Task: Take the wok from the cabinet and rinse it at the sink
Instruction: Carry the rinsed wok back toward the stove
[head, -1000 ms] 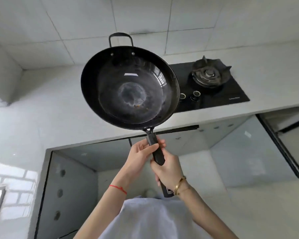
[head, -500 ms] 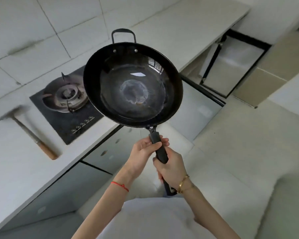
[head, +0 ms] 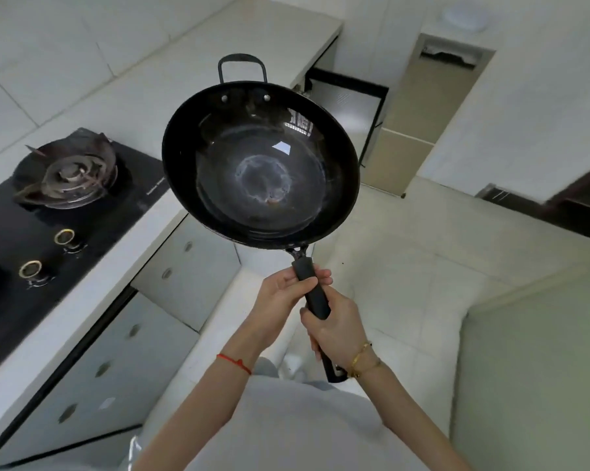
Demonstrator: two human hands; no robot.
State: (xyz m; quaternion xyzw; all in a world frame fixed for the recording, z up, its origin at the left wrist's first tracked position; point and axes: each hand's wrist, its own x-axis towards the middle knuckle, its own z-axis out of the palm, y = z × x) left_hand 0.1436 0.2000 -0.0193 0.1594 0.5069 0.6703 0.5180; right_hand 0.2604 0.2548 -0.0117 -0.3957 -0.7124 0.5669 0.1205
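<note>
Left hand (head: 283,290) and right hand (head: 337,329) both clamped round handle of wok (head: 260,163). Wok held in air, beside worktop (head: 157,73) w/ stove (head: 49,198).

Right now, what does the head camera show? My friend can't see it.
Both hands, left and right, hold a black wok by its long handle, above the floor. A gas stove sits on the counter at left.

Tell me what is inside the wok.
The wok holds no food or water: only a pale ring-shaped mark and a small brownish speck at its centre. Both hands grip the handle. Its underside is hidden.
</note>
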